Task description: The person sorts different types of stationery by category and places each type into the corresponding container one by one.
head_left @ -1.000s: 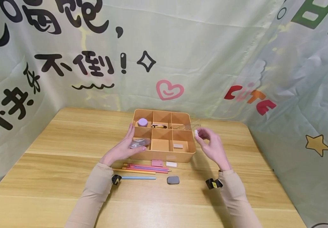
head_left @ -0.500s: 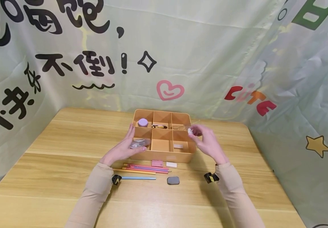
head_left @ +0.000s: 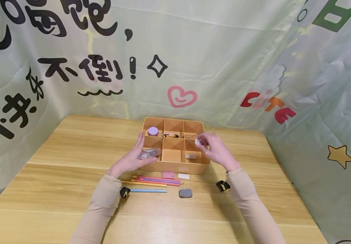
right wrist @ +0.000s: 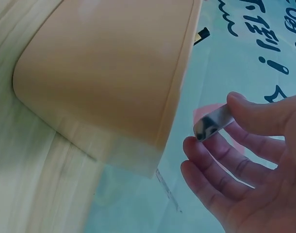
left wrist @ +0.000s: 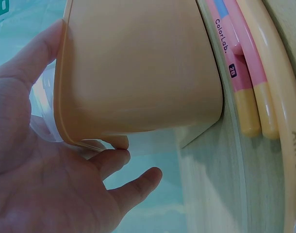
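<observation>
A light-orange desk organizer (head_left: pixel 172 166) with several compartments stands mid-table. My left hand (head_left: pixel 129 160) rests on its front left corner, fingers straight along the side and thumb over the front rim. Just by that thumb, a clear plastic item (head_left: pixel 149 153) lies in the front left compartment. My right hand (head_left: pixel 219 151) pinches a small block (right wrist: pixel 213 122), whitish from above and silvery in the right wrist view, between thumb and fingers. It is held above the front right compartment, where a small white eraser-like block (head_left: pixel 190 156) lies.
Behind are a purple-lidded round item (head_left: pixel 153 131), a black-and-yellow item (head_left: pixel 170 135) and clear ruler-like pieces (head_left: pixel 190 137). In front lie pencils (head_left: pixel 155 180), a blue stick (head_left: pixel 148 190), a pink block (head_left: pixel 168 175), a white block (head_left: pixel 183 176) and a grey block (head_left: pixel 185 193).
My right hand has moved left with the small block, from beside the organizer's right edge to above its front right compartment. The left hand stays where it was.
</observation>
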Demonstrator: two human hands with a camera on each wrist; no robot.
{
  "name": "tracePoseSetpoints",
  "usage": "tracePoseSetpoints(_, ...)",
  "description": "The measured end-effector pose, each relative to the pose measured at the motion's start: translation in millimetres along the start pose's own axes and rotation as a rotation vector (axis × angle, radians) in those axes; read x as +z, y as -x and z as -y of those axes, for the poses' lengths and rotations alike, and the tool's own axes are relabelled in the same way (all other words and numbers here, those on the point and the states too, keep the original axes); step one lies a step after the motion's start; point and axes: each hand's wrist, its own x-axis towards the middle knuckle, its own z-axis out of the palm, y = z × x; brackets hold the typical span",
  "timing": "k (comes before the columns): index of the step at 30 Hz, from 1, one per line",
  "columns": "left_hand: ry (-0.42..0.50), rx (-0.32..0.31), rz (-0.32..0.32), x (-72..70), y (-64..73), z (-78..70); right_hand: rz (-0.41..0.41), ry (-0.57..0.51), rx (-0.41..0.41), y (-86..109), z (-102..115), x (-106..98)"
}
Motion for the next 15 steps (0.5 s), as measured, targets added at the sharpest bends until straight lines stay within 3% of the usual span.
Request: tracePoseSetpoints(15, 0.007, -0.006, 0.004, -0.3, 0.3, -1.5, 0.118, 0.145, -0.066, -12.5, 7.0, 4.8)
